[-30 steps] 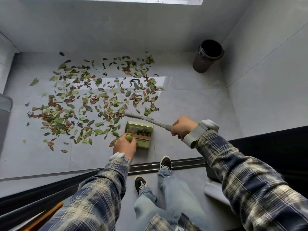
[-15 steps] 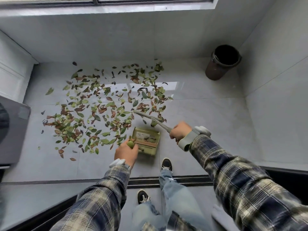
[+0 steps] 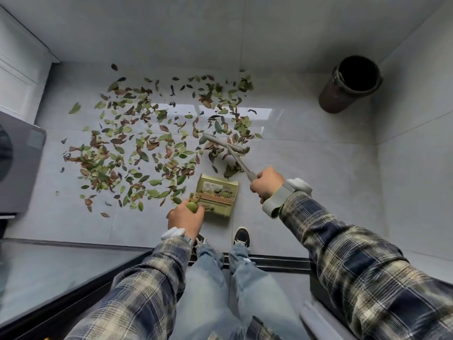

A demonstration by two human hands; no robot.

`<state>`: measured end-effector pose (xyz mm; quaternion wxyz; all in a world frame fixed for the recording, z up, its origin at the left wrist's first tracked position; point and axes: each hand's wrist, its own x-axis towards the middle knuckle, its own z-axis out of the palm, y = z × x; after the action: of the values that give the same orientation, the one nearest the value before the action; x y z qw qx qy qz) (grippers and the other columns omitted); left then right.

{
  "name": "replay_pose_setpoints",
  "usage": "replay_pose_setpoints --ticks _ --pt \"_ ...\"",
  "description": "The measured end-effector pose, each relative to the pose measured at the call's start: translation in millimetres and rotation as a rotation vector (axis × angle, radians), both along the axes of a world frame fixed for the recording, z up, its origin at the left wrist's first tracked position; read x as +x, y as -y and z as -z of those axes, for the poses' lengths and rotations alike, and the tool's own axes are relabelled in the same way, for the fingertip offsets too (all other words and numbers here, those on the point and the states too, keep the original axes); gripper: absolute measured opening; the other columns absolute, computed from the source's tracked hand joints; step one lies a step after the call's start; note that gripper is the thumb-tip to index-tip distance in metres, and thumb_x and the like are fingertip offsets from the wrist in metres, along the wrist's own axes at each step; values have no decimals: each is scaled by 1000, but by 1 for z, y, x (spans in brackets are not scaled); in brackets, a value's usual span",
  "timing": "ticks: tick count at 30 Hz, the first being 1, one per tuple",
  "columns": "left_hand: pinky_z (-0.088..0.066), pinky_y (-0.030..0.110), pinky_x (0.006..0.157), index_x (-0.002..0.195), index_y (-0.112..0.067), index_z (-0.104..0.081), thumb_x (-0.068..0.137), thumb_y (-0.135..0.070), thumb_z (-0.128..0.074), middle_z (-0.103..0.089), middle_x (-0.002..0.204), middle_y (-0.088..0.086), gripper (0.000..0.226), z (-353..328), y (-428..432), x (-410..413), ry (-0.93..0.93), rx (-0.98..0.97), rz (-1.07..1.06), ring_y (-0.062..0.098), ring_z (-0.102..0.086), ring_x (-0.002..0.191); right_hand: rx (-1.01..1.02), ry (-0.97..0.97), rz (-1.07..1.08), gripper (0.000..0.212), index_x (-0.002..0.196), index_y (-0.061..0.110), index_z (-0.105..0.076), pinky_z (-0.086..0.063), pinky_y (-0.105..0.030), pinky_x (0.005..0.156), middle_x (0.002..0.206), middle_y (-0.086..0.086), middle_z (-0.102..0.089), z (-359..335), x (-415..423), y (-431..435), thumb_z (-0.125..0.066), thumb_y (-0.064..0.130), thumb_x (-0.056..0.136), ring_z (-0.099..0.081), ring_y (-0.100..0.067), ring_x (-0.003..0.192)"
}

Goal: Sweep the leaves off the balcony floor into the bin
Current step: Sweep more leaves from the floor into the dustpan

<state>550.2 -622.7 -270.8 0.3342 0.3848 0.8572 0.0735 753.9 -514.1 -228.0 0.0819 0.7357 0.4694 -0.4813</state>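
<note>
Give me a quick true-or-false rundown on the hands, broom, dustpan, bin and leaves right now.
1. The right hand grips the broom by its handle. True.
2. The bin lies tipped on its side. False: it stands upright by the far right corner.
3. The left hand holds the dustpan by its handle. True.
4. The leaves are all swept up. False: most lie scattered across the floor.
5. The broom rests inside the dustpan. False: its head sits among leaves beyond the dustpan.
</note>
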Motion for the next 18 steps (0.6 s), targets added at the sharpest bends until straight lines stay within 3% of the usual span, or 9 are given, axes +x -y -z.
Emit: replay_pose_setpoints --ticks 8,13,18 --pt "-52 32 67 90 -21 -66 84 -32 -62 -65 81 7 13 4 -11 -4 40 10 13 30 -60 76 -104 84 -136 18 95 9 -68 -59 -39 83 89 -14 -71 19 -13 16 -61 16 81 -70 -32 85" --pt "-51 31 68 90 -20 -65 86 -35 -61 -66 81 8 16 6 -12 -8 44 3 44 30 -59 74 -172 166 -255 6 80 10 -64 -57 -36 79 84 -10 -70 26 -22 20 -62 14 77 -70 -28 83" --pt "-49 30 68 91 -21 -64 86 -36 -61 -66 83 8 16 8 -19 -12 45 -1 56 29 -58 75 -100 153 -221 14 95 7 -67 -58 -36 79 88 -12 -70 7 -26 -2 -60 12 83 -69 -29 82"
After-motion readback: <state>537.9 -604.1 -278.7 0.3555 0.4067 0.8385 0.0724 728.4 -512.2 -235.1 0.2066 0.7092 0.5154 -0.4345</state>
